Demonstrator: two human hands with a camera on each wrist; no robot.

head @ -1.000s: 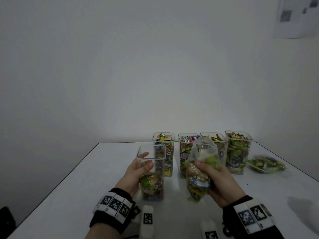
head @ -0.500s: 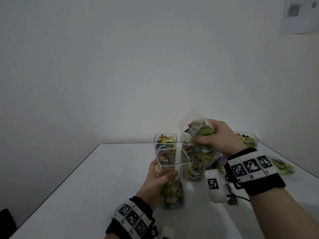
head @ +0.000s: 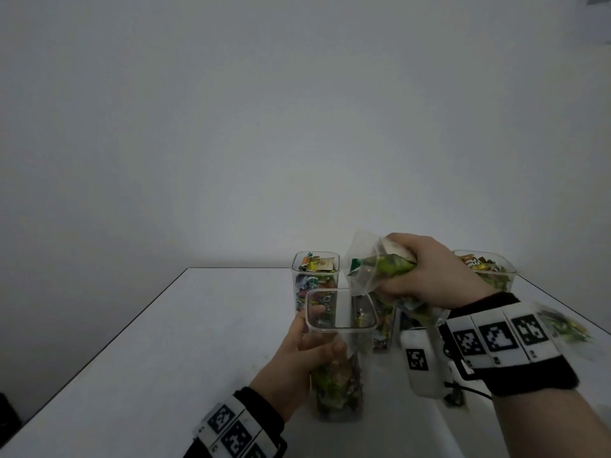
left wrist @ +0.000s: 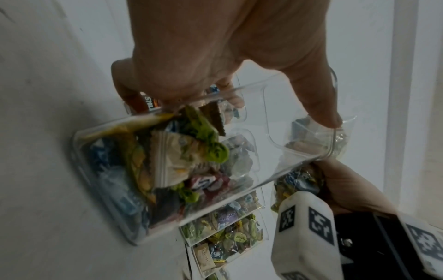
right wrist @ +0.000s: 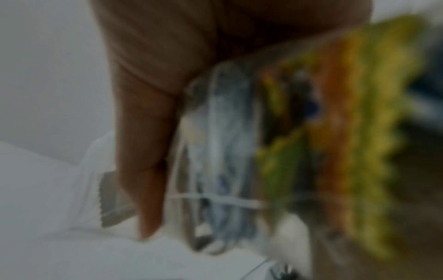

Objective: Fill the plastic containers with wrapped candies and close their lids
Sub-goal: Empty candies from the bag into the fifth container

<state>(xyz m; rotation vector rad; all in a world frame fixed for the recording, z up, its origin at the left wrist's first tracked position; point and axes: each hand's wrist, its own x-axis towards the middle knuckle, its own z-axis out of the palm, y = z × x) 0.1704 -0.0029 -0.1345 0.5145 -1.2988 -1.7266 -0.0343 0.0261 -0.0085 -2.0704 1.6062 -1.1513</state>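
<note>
My left hand (head: pixel 299 360) grips a tall clear plastic container (head: pixel 339 358) that stands on the white table (head: pixel 165 352), its lower part holding wrapped candies (left wrist: pixel 172 166). The left wrist view shows my fingers and thumb (left wrist: pixel 318 106) wrapped round the container (left wrist: pixel 275 144). My right hand (head: pixel 426 276) holds a clear bag of candies (head: pixel 373 269) tipped on its side, with its open mouth just above the container's rim. The right wrist view is blurred; the bag (right wrist: pixel 299 142) fills it beside my fingers (right wrist: pixel 143 151).
Three more clear containers full of candies stand behind: one at the left (head: pixel 315 276), one partly hidden in the middle (head: pixel 383 322) and one at the right (head: pixel 486 269). Another candy bag (head: pixel 565 325) lies at the far right. The table's left edge runs diagonally.
My right hand lifted the candy bag off the table and tipped it over the container's mouth. My left hand kept its grip as the container came closer and more central in view.
</note>
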